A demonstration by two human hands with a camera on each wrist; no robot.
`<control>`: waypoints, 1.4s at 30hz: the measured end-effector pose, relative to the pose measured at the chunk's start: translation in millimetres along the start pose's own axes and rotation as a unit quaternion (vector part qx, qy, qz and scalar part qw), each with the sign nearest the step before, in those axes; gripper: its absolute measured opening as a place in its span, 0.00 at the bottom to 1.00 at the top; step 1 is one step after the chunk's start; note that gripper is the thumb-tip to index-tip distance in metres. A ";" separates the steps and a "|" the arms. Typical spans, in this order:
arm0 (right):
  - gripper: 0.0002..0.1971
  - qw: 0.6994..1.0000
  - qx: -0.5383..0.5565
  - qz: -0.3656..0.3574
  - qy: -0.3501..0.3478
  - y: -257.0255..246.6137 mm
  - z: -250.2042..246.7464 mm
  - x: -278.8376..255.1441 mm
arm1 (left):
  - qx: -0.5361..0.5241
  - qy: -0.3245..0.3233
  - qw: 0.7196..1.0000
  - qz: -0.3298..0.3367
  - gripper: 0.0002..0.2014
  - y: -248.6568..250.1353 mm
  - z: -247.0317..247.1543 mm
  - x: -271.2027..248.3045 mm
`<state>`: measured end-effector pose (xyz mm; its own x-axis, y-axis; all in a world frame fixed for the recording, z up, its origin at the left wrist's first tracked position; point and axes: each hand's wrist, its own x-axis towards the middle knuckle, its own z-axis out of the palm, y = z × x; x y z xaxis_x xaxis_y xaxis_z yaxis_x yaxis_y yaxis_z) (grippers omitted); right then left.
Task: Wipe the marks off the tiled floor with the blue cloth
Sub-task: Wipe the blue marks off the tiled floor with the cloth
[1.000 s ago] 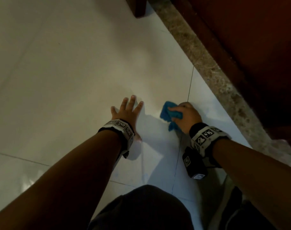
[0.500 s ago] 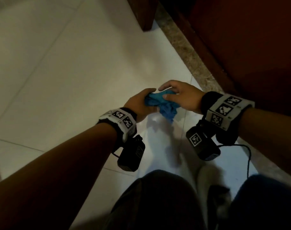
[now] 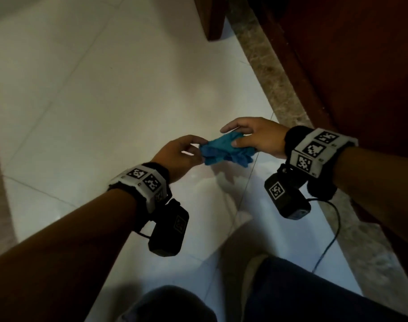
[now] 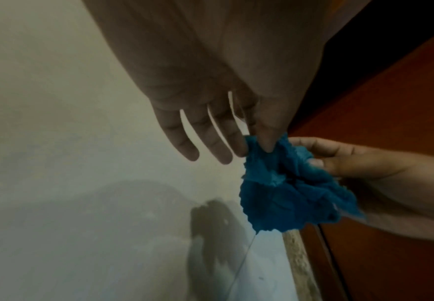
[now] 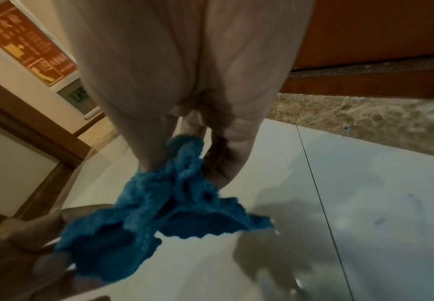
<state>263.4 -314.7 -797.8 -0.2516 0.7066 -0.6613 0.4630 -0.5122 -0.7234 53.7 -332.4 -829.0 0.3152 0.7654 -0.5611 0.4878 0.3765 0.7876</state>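
The crumpled blue cloth (image 3: 224,151) hangs in the air above the white tiled floor (image 3: 105,94), held between both hands. My left hand (image 3: 199,151) pinches its left edge with thumb and forefinger; the other fingers stay straight. My right hand (image 3: 239,138) pinches the right side between thumb and fingers. In the left wrist view the cloth (image 4: 283,189) droops below the left thumb, with the right hand (image 4: 339,160) beside it. In the right wrist view the cloth (image 5: 169,209) spreads below the right hand, and faint dark marks (image 5: 380,221) show on the tile.
A speckled stone strip (image 3: 277,89) edges the floor on the right, below dark red-brown wooden furniture (image 3: 349,54). A wooden leg (image 3: 210,17) stands at the top. My knees (image 3: 291,291) are at the bottom. A thin cable (image 3: 330,233) hangs from the right wrist camera.
A second ago the left hand lay flat on the floor while the right pressed the cloth on the tile. Both hands have lifted, and the cloth is held and stretched out between them.
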 end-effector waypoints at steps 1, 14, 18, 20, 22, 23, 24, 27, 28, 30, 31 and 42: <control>0.17 1.000 0.018 -0.001 -0.010 0.1 0.2 -4.1 | -0.044 -0.004 0.999 -0.026 0.11 4.0 2.7 -8.0; 0.12 0.985 0.105 0.039 -0.133 -97.1 22.4 -84.5 | -0.013 0.074 0.987 -0.139 0.17 79.1 -35.5 -140.9; 0.12 0.984 0.099 0.064 -0.136 -138.9 24.8 -122.7 | -0.057 0.096 0.979 -0.173 0.12 114.1 -48.3 -185.6; 0.19 0.979 0.097 0.079 -0.163 -162.7 26.9 -141.1 | -0.126 0.117 0.966 -0.193 0.09 131.5 -54.1 -205.6; 0.22 0.976 0.065 0.072 -0.194 -183.4 30.6 -156.1 | -0.185 0.126 0.954 -0.200 0.10 148.5 -60.9 -225.0; 0.21 0.976 0.049 0.063 -0.204 -192.1 33.8 -162.1 | -0.201 0.125 0.951 -0.201 0.11 154.4 -64.5 -234.5; 0.20 0.976 0.036 0.054 -0.209 -200.0 38.0 -166.6 | -0.211 0.127 0.949 -0.198 0.10 158.4 -68.0 -243.9; 0.14 0.978 0.019 0.048 -0.202 -219.6 58.1 -174.3 | -0.247 0.164 0.936 -0.189 0.09 153.3 -78.5 -269.3; 0.12 0.979 0.017 0.043 -0.200 -223.8 65.8 -175.1 | -0.250 0.176 0.934 -0.185 0.09 148.9 -82.4 -277.1; 0.09 0.981 0.015 0.028 -0.191 -231.3 82.8 -177.7 | -0.243 0.188 0.935 -0.175 0.09 141.9 -92.6 -294.2; 0.08 0.982 0.009 0.024 -0.185 -234.5 92.1 -179.3 | -0.247 0.191 0.935 -0.171 0.10 137.3 -97.9 -302.8; 0.11 0.979 -0.132 -0.082 -0.131 -284.1 188.7 -193.2 | -0.182 0.206 0.949 -0.157 0.03 87.9 -144.3 -383.7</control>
<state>20.2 -397.9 -501.9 -0.5343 0.6017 -0.5937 0.5927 -0.2341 -0.7707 -141.8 -517.7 -507.7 -0.1816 0.6964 -0.6943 0.1685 0.7176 0.6757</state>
